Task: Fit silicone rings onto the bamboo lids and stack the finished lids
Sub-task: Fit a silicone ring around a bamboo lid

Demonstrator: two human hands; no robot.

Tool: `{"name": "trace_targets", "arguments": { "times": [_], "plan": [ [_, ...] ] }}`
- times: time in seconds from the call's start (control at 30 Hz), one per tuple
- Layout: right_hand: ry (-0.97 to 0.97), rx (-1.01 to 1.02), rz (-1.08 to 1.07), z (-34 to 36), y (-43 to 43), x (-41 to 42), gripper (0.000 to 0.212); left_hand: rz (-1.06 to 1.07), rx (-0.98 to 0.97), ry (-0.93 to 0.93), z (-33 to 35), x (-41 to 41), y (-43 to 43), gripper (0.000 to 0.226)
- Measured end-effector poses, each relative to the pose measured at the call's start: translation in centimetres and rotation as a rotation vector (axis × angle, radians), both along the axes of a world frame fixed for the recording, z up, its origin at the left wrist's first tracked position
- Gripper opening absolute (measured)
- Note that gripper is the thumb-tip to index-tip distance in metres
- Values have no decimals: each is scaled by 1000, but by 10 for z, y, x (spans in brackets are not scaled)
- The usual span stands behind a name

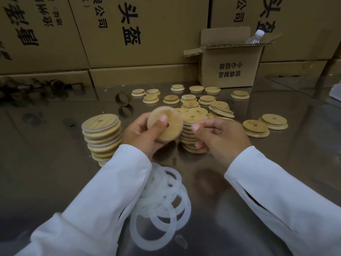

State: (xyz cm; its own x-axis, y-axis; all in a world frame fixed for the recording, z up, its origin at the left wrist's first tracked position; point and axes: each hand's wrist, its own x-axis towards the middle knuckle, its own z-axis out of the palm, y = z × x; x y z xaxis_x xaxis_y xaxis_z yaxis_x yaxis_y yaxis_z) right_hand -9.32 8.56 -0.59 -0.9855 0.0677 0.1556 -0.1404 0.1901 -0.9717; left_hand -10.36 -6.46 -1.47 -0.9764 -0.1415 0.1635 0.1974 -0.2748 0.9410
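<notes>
Ring fitting, head view. The left hand (pixel 142 133) grips one lid (pixel 171 126) above the table (pixel 55 163), fingers behind it and thumb pressed on its face beside the centre hole. A pale ring (pixel 160 108) shows along the lid's far edge. The right hand (pixel 221 137) is curled at the lid's right edge; whether it pinches the ring cannot be told.

Finished lids stand in a left stack (pixel 101 137) and a right stack (pixel 190 130), the latter just behind the hands. Loose lids (pixel 206 99) lie farther back, and spare rings (pixel 162 209) lie near, under the left sleeve.

Handling, as judged: the lid is probably light, stiff and smooth, best held by face and back so that the rim stays free. The ring looks soft and stretchy, likely to cling; work it round by its edge, a little at a time.
</notes>
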Motion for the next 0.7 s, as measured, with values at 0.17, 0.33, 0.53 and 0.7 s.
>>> {"name": "trace_targets", "arguments": {
  "times": [0.17, 0.33, 0.53, 0.7],
  "plan": [
    [15, 45, 47, -4, -4, 1, 7, 154, 12, 153, 5, 0, -3, 17],
    [32, 68, 61, -7, -5, 1, 8, 451, -325, 145, 3, -14, 0, 18],
    [44, -10, 48, -7, -2, -2, 11, 587, -363, -27, -3, -31, -4, 26],
    [486, -61, -251, 1, 9, -7, 24, 561, -430, -172, -9, -38, -3, 38]
  ]
}}
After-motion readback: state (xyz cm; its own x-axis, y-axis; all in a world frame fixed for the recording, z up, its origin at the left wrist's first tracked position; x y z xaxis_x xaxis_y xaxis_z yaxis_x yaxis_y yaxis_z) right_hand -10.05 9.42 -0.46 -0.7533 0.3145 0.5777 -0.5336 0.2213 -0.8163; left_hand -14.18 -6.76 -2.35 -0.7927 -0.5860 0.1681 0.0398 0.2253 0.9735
